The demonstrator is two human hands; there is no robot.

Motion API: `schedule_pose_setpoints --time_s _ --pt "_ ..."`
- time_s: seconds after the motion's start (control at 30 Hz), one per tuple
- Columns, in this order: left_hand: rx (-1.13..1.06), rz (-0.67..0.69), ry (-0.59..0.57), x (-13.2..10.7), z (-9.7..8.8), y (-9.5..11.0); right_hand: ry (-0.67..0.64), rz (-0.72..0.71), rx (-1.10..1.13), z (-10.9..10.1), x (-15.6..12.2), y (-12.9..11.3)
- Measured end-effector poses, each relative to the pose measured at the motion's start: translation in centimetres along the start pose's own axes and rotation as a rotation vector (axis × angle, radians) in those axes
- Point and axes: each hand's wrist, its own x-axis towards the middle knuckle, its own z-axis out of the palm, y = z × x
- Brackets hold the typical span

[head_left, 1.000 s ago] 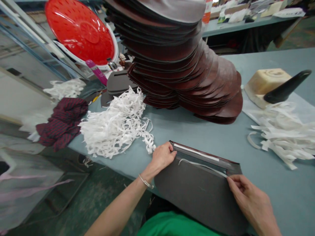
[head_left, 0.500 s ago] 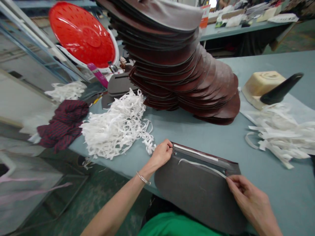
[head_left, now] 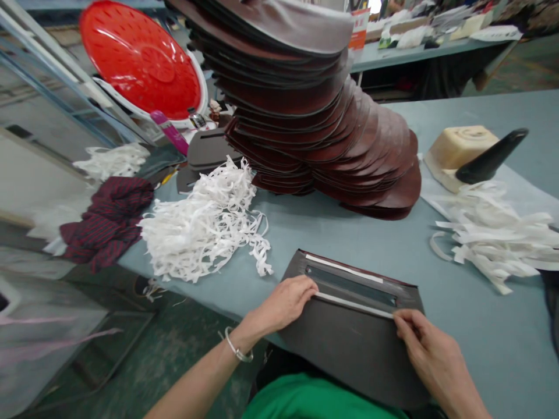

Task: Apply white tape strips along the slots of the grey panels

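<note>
Head view: the left hand [head_left: 282, 304] lies flat on the dark leather panel [head_left: 349, 355] at six o'clock while the right hand [head_left: 432, 355] pinches the white tape strip [head_left: 353, 305]; slackened tension could let it stick crooked.

Stack of leather pieces [head_left: 375, 163]: reddish-brown, smooth, faint sheen on the cut faces. In front of the stack, dark grey panel [head_left: 349, 355] reads matt and softly napped, its narrow white strip [head_left: 353, 305] smooth and papery, and the grey-blue table covering [head_left: 489, 326] is matt. Left of the stack, shredded white paper [head_left: 201, 227] looks dull; perforated red plastic disc [head_left: 140, 58] is glossy.
</note>
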Motion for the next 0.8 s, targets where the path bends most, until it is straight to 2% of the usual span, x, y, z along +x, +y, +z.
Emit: schedule_pose_setpoints --time_s 0.13,0.2,0.33,0.5,0.8 --pt "-0.017 -0.211 0.172 0.4 0.2 -1.6 0.049 0.056 -0.041 0.6 0.2 -0.4" --pt "-0.024 -0.268 0.221 0.9 0.3 -2.0 0.052 0.098 -0.034 0.6 0.3 -0.6" --pt "-0.086 -0.288 0.202 1.6 0.1 -2.3 0.029 0.136 -0.010 0.6 0.5 0.0" --pt "-0.035 -0.392 0.220 2.3 -0.1 -2.4 0.046 0.173 0.019 0.7 0.7 0.5" --pt "0.019 -0.410 0.207 2.8 0.0 -2.6 0.063 0.236 0.060 0.4 0.9 -0.5"
